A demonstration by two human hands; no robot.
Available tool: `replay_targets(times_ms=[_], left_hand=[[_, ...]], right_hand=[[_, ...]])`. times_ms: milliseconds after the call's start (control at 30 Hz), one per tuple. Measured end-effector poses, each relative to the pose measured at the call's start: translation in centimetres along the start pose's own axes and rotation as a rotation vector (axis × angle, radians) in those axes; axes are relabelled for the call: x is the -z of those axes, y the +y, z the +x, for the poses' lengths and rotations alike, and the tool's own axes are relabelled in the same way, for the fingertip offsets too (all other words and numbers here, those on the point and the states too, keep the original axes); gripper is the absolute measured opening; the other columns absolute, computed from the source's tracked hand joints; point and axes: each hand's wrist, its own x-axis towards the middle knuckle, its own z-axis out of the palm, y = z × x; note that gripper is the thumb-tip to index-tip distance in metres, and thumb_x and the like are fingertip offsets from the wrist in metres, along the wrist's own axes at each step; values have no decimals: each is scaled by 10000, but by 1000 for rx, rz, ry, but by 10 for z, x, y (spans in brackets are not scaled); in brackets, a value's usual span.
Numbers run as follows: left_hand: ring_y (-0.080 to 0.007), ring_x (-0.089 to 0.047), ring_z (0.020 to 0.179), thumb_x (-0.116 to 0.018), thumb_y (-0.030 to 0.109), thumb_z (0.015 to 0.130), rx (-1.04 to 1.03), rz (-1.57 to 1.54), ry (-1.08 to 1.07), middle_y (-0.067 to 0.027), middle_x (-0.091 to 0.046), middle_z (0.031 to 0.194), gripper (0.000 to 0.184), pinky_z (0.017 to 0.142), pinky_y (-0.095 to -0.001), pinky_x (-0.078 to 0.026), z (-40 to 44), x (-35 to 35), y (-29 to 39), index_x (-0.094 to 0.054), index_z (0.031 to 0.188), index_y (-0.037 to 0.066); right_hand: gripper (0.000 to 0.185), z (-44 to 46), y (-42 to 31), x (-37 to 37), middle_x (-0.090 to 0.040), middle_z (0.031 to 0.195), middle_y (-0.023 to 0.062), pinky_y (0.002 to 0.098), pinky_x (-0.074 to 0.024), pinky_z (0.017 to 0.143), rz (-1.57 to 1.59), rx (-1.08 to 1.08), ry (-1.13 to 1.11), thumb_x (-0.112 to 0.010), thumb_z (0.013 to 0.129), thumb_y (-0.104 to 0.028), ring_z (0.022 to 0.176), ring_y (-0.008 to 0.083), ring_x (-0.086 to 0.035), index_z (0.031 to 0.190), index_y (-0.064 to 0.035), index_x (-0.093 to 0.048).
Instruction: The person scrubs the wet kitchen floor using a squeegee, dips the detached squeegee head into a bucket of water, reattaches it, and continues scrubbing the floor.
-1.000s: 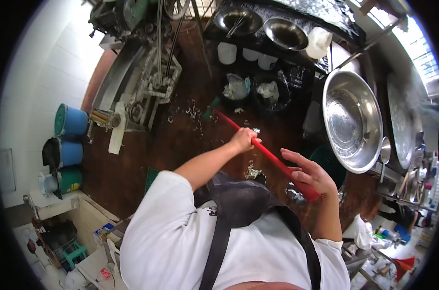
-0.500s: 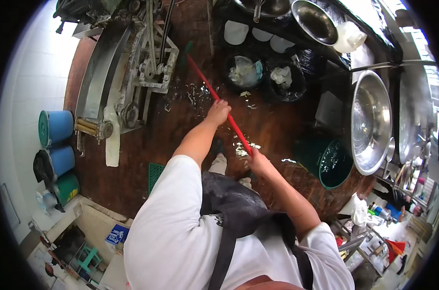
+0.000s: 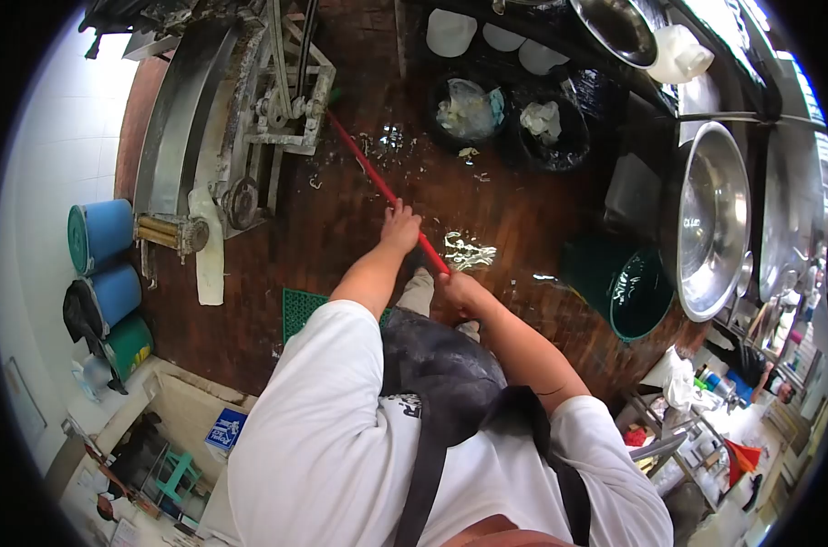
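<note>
A long red pole slants from the machine's foot down to the front of my apron. A green piece shows faintly at its far end, partly hidden beside the machine frame. My left hand is on the pole around its lower middle, fingers over it. Near the pole's close end, my right hand is wrapped round it. Pale scraps and shiny wet patches lie on the dark red-brown floor.
A floury machine stands at the upper left. Bins with bags, a dark green tub and a big metal basin are to the right. Blue barrels line the left wall. A green mat lies near my left elbow.
The pole's far end has swung left toward the machine. My right hand, open and apart from the pole a second ago, has closed on its near end. Both hands have moved left.
</note>
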Motion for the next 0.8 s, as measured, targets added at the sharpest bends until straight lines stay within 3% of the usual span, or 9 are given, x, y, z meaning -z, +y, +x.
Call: replay_targets(times_ms=[67, 167, 267, 400, 533, 600, 667, 767, 800], left_hand=[[-434, -301, 1447, -703, 407, 860, 2, -52, 28, -231, -505, 1384, 396, 1171, -606, -252, 1, -10, 29, -692, 1090, 86], [-450, -293, 1446, -685, 382, 874, -40, -192, 97, -239, -528, 1358, 346, 1181, -595, -220, 2, -27, 80, -702, 1037, 78], [-373, -436, 1346, -624, 262, 896, -145, -71, 7, -163, -613, 1275, 231, 1132, -589, -281, -6, -9, 141, -763, 1039, 147], [-271, -604, 1094, -695, 255, 815, -415, -84, -26, -50, -722, 967, 146, 1129, -592, -289, -17, 7, 202, -777, 920, 194], [-271, -614, 1048, -704, 273, 802, -432, -92, 68, -52, -723, 944, 111, 1087, -537, -360, -24, 39, 196, -768, 822, 184], [-279, -609, 978, -696, 301, 793, -462, 3, 229, -73, -678, 841, 143, 958, -494, -403, -13, 47, 152, -759, 780, 173], [-292, -584, 1014, -669, 264, 792, -411, -13, 322, -83, -658, 875, 127, 949, -492, -405, 0, 43, 90, -761, 783, 177], [-399, -407, 1378, -638, 253, 877, -135, 71, 117, -165, -584, 1300, 253, 1129, -567, -336, 9, 30, 10, -727, 1084, 139], [-408, -370, 1407, -648, 250, 881, -95, 77, 23, -167, -559, 1343, 263, 1153, -572, -306, 2, 33, -5, -721, 1111, 144]], right_hand=[[493, -16, 26, 15, -664, 1151, 287, 480, -511, 932, -44, -15, 16, -436, 1016, -404, 1099, 436, -639, 1258, 4, -572], [480, -83, 28, 64, -686, 1083, 273, 492, -560, 791, -74, -155, -38, -443, 1015, -397, 953, 422, -692, 1248, 4, -567], [454, -116, 87, 86, -702, 960, 244, 469, -557, 582, -142, -133, 37, -439, 1022, -392, 712, 376, -705, 1235, -9, -559], [426, -198, 91, 125, -664, 803, 170, 435, -496, 470, -109, -199, 61, -444, 1041, -407, 524, 283, -631, 1227, -39, -549], [411, -225, 65, 134, -582, 682, 105, 399, -437, 424, -56, -190, 14, -444, 1049, -412, 468, 222, -560, 1218, -51, -540], [403, -195, 63, 118, -557, 637, 90, 394, -418, 416, 4, -68, 12, -453, 1048, -418, 455, 212, -538, 1194, -51, -533], [425, -134, 40, 86, -558, 633, 88, 393, -426, 427, 127, -56, -63, -452, 1047, -437, 468, 209, -540, 1186, -44, -532], [498, -21, 10, 14, -603, 649, 109, 456, -458, 466, -11, 49, -117, -420, 1046, -469, 544, 269, -613, 1197, -10, -542], [509, -23, -9, 1, -632, 689, 148, 480, -478, 482, 13, 30, -124, -409, 1049, -459, 565, 300, -640, 1198, 9, -540]])
